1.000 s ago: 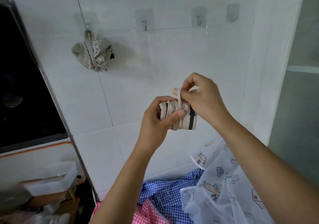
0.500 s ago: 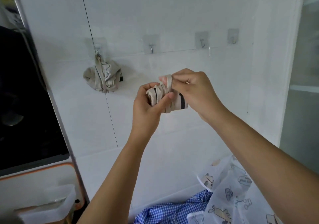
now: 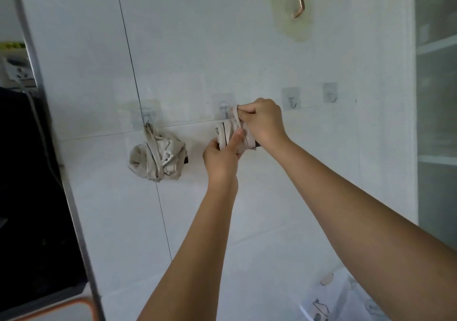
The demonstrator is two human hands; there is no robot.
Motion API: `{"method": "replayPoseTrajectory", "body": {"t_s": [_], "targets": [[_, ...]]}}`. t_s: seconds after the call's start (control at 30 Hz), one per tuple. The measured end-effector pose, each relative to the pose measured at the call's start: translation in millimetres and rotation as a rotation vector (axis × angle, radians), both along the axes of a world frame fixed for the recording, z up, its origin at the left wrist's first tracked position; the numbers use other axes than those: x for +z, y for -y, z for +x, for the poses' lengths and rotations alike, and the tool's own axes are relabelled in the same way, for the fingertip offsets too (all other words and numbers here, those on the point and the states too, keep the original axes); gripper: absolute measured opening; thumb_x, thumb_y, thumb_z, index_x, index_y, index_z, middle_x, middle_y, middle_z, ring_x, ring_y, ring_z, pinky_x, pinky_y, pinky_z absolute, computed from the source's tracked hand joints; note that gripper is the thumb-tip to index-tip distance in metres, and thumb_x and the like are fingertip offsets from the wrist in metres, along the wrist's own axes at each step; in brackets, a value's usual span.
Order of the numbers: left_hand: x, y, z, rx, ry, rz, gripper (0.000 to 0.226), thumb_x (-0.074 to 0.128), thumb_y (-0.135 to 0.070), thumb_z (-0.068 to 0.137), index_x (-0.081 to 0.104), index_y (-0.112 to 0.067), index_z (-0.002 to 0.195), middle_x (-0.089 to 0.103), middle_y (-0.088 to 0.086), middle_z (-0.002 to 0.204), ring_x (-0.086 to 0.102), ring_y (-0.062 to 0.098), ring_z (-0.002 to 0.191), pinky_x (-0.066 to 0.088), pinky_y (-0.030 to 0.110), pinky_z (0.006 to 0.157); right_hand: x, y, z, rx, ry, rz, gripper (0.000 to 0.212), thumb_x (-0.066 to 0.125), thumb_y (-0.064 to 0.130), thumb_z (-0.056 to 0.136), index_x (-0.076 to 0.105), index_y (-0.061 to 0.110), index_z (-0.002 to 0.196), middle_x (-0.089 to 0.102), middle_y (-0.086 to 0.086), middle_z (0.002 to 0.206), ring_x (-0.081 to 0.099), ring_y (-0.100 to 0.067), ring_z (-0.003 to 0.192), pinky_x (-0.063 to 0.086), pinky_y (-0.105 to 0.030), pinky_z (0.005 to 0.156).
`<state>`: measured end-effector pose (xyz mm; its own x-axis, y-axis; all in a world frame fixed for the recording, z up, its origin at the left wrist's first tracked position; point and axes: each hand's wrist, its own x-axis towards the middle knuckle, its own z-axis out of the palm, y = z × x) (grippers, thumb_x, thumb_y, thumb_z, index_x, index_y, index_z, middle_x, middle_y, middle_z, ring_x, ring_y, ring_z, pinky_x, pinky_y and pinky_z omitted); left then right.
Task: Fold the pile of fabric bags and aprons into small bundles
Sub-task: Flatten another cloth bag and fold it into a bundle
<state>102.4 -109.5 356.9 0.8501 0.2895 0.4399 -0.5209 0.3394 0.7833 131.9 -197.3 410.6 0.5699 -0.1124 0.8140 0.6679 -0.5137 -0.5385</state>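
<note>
A small beige bundle [image 3: 228, 135] with dark stripes is held up against the white tiled wall, just below a clear adhesive hook [image 3: 224, 110]. My left hand [image 3: 222, 155] grips the bundle from below, thumb across its front. My right hand [image 3: 262, 123] pinches the bundle's beige strap right beside that hook. A second beige bundle [image 3: 158, 156] hangs by its strap from another clear hook [image 3: 146, 118] to the left.
Two more clear hooks [image 3: 292, 100] sit on the wall to the right, and a copper hook [image 3: 298, 7] higher up. A white printed fabric [image 3: 346, 301] shows at the bottom right. A dark opening with a metal frame [image 3: 74, 209] stands at the left.
Both hands have carried the striped bundle up and to the wall, close to the second clear hook. The view has tilted up, so the checked fabrics below have left the frame.
</note>
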Motion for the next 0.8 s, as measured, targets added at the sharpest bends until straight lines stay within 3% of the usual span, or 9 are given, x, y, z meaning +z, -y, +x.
{"method": "replayPoseTrajectory", "body": {"t_s": [0.17, 0.2, 0.23, 0.3, 0.4, 0.47, 0.53, 0.6, 0.8], "targets": [[6.6, -3.3, 11.0, -0.002, 0.006, -0.063, 0.031, 0.073, -0.017, 0.084, 0.062, 0.003, 0.105, 0.07, 0.016, 0.104, 0.071, 0.022, 0.092, 0.059, 0.027, 0.073, 10.7, -11.1, 8.3, -0.032, -0.012, -0.031, 0.028, 0.06, 0.012, 0.087, 0.069, 0.004, 0.062, 0.054, -0.01, 0.055, 0.044, -0.015, 0.056, 0.029, -0.02, 0.047], [6.5, -3.1, 13.8, 0.01, 0.007, -0.076, 0.033, 0.074, -0.017, 0.083, 0.061, 0.0, 0.108, 0.069, 0.015, 0.106, 0.07, 0.021, 0.093, 0.059, 0.026, 0.071, 12.4, -13.5, 10.1, -0.039, -0.029, -0.033, 0.039, 0.059, 0.011, 0.086, 0.048, 0.007, 0.048, 0.042, -0.001, 0.042, 0.036, -0.012, 0.049, 0.024, -0.02, 0.043], [7.1, -2.1, 16.3, 0.026, 0.008, -0.093, 0.037, 0.075, -0.017, 0.082, 0.059, -0.002, 0.111, 0.068, 0.014, 0.109, 0.07, 0.02, 0.095, 0.059, 0.026, 0.069, 13.7, -15.8, 11.0, -0.053, -0.045, -0.038, 0.049, 0.058, 0.009, 0.085, 0.039, 0.02, 0.041, 0.034, 0.001, 0.035, 0.029, -0.009, 0.042, 0.021, -0.021, 0.042], [8.9, 0.8, 19.1, 0.055, 0.0, -0.124, 0.048, 0.077, -0.016, 0.08, 0.053, -0.005, 0.12, 0.063, 0.011, 0.117, 0.068, 0.018, 0.097, 0.058, 0.025, 0.066, 17.7, -19.9, 11.5, -0.112, -0.077, -0.048, 0.043, 0.058, 0.007, 0.082, 0.038, 0.012, 0.044, 0.033, 0.004, 0.032, 0.029, -0.009, 0.037, 0.025, -0.023, 0.043], [9.9, 3.6, 18.5, 0.072, -0.003, -0.142, 0.057, 0.078, -0.014, 0.079, 0.045, -0.007, 0.124, 0.058, 0.01, 0.124, 0.067, 0.017, 0.097, 0.058, 0.023, 0.064, 27.3, -22.4, 13.5, -0.175, -0.13, -0.103, 0.012, 0.063, 0.012, 0.08, 0.073, 0.008, 0.074, 0.065, -0.001, 0.064, 0.06, -0.019, 0.062, 0.046, -0.024, 0.057], [5.9, 2.6, 17.5, 0.09, 0.0, -0.117, 0.056, 0.078, -0.013, 0.078, 0.044, -0.01, 0.122, 0.055, 0.008, 0.127, 0.066, 0.016, 0.098, 0.056, 0.021, 0.061, 33.9, -25.0, 14.0, -0.207, -0.179, -0.226, 0.01, 0.059, 0.011, 0.081, 0.067, 0.006, 0.08, 0.066, -0.005, 0.079, 0.063, -0.026, 0.079, 0.047, -0.026, 0.063], [0.1, 0.5, 15.9, 0.092, 0.007, -0.103, 0.052, 0.078, -0.013, 0.079, 0.043, -0.012, 0.118, 0.053, 0.007, 0.129, 0.065, 0.016, 0.099, 0.055, 0.019, 0.058, 36.7, -28.2, 9.7, -0.203, -0.192, -0.399, 0.014, 0.05, 0.008, 0.084, 0.051, 0.009, 0.069, 0.054, -0.004, 0.072, 0.054, -0.029, 0.078, 0.036, -0.025, 0.059], [-4.2, -3.7, 13.4, 0.091, -0.002, -0.082, 0.049, 0.077, -0.012, 0.079, 0.043, -0.014, 0.115, 0.053, 0.006, 0.126, 0.065, 0.016, 0.098, 0.055, 0.019, 0.058, 34.1, -27.9, 8.3, -0.131, -0.197, -0.482, 0.007, 0.043, 0.003, 0.086, 0.049, 0.007, 0.083, 0.053, -0.006, 0.083, 0.051, -0.027, 0.082, 0.037, -0.027, 0.063], [-20.8, -29.7, 8.0, 0.106, -0.063, 0.013, 0.03, 0.079, -0.017, 0.077, 0.061, -0.01, 0.1, 0.069, 0.008, 0.097, 0.069, 0.018, 0.084, 0.058, 0.025, 0.068, -12.0, -7.7, 8.4, 0.015, -0.029, -0.289, 0.025, 0.046, 0.005, 0.09, 0.044, 0.008, 0.114, 0.058, -0.006, 0.099, 0.057, -0.02, 0.087, 0.048, -0.034, 0.077]]}}
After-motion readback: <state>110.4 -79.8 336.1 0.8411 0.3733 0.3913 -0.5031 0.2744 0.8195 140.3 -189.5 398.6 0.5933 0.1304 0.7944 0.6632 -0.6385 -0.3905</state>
